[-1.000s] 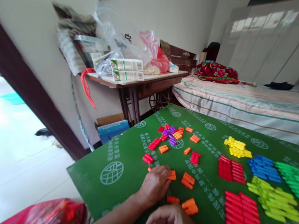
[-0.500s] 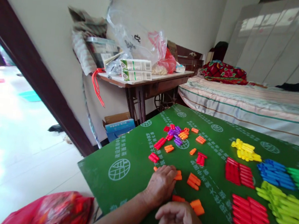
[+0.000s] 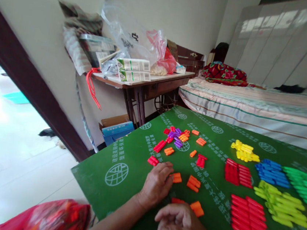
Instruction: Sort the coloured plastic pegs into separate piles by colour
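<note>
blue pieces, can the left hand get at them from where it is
Probably not without moving: the left hand is well left of the blue pieces, with orange pieces and red pieces between, though those lie low enough to reach over.

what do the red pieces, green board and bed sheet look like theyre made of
Red pieces: probably moulded plastic with a slight gloss, judging by their even, bright colour and repeated rounded shapes.
Green board: a smooth coated or painted surface, printed with white globes and lettering; its core can't be told.
Bed sheet: woven cloth, seemingly matte, from its soft folds and drape; the fibre is unclear.
</note>
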A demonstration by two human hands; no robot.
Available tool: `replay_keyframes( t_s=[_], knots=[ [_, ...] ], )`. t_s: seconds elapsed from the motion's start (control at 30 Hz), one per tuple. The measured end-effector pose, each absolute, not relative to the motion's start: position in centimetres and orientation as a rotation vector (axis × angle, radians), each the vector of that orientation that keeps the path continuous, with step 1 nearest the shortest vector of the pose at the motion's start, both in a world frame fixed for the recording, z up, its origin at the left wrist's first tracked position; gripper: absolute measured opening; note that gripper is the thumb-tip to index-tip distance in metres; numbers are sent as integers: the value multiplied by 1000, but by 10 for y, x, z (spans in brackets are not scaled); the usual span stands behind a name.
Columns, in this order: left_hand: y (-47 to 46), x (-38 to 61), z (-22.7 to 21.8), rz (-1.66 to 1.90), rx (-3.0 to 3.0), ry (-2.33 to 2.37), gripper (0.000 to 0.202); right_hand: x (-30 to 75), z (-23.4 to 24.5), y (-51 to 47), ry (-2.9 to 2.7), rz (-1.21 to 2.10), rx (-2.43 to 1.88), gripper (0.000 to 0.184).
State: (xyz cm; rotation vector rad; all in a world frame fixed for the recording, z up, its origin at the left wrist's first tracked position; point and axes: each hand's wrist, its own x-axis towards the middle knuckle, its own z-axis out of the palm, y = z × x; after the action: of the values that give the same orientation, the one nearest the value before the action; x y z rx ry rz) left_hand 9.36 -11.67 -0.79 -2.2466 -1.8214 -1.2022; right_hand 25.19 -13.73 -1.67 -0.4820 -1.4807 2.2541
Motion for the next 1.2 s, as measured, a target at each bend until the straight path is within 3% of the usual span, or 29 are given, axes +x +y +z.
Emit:
replay_keyframes(
  t_s=[0.17,0.37,0.5,0.67,0.97,1.2],
  knots=[
    [-91,61,10,-1125,-2125,-2038,21,248,-11,-133,-1426,2283,-518,46],
    [-49,28,22,-547,-1863,-2454,35,247,-11,-130,-1399,2252,-553,46],
    [-34,26,21,-383,-1801,-2545,47,247,-11,-131,-1425,2223,-563,50],
    [-21,30,17,-342,-1771,-2609,39,248,-15,-131,-1457,2220,-532,51],
    [-17,31,26,-553,-1817,-2730,13,248,-16,-129,-1466,2234,-515,52],
    [-26,26,32,-1216,-1929,-2905,10,248,-9,-130,-1446,2232,-521,50]
  ],
)
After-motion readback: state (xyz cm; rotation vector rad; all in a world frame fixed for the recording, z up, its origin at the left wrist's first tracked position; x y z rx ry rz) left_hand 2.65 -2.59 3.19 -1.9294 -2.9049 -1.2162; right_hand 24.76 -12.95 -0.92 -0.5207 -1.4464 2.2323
